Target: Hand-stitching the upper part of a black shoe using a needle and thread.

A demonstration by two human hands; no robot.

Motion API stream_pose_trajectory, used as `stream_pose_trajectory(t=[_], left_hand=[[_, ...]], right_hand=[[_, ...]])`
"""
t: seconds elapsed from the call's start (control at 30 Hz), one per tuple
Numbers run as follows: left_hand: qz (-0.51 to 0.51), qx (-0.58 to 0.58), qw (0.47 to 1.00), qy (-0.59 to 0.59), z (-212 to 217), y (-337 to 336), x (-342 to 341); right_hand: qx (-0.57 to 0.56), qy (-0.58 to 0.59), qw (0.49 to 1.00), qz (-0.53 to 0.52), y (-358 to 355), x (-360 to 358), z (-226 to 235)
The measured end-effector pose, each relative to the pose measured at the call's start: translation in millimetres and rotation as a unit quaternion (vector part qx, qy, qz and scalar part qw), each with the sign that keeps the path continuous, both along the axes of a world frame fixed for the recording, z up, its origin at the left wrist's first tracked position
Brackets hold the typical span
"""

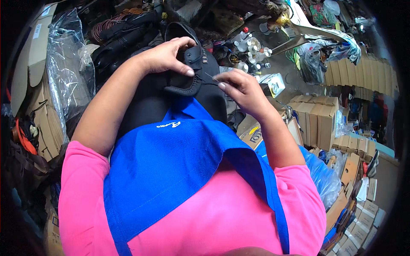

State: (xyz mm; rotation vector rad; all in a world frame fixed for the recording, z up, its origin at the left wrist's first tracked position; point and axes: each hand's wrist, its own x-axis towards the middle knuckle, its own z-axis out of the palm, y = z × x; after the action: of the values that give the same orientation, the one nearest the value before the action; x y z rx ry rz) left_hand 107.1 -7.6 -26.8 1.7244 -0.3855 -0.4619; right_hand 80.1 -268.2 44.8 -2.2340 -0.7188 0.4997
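Nearest: pink shirt [213, 222] under blue apron [171, 170]. Beyond, on lap, black shoe [192, 72] clamped by left hand [164, 55]; right hand [239, 87] pinching thin needle [210, 77] at collar. Mid-stitch, seemingly; next calls for steady pull-through.

one head-worn fisheye view, steeply downward and close over the person's own chest and lap

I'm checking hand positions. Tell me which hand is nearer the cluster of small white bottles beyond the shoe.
Right. The right hand sits just below and slightly left of the small white bottles, pinching a thin needle. The left hand lies farther left, across the black shoe.
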Motion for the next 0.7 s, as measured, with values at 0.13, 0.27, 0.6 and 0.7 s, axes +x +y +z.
stream_pose_trajectory(t=[0.13,0.27,0.6,0.7], left_hand=[[-0.014,0.095,0.991,-0.088,12,7,2],[0.008,0.134,0.982,-0.13,10,6,2],[-0.023,0.072,0.997,-0.007,8,-6,8],[-0.048,0.071,0.996,0.013,8,-4,12]], right_hand=[[-0.026,-0.086,0.996,0.02,11,3,-6],[-0.057,-0.116,0.991,0.037,17,9,-14],[-0.15,-0.116,0.981,0.037,31,12,3],[-0.165,-0.134,0.976,0.042,35,13,4]])
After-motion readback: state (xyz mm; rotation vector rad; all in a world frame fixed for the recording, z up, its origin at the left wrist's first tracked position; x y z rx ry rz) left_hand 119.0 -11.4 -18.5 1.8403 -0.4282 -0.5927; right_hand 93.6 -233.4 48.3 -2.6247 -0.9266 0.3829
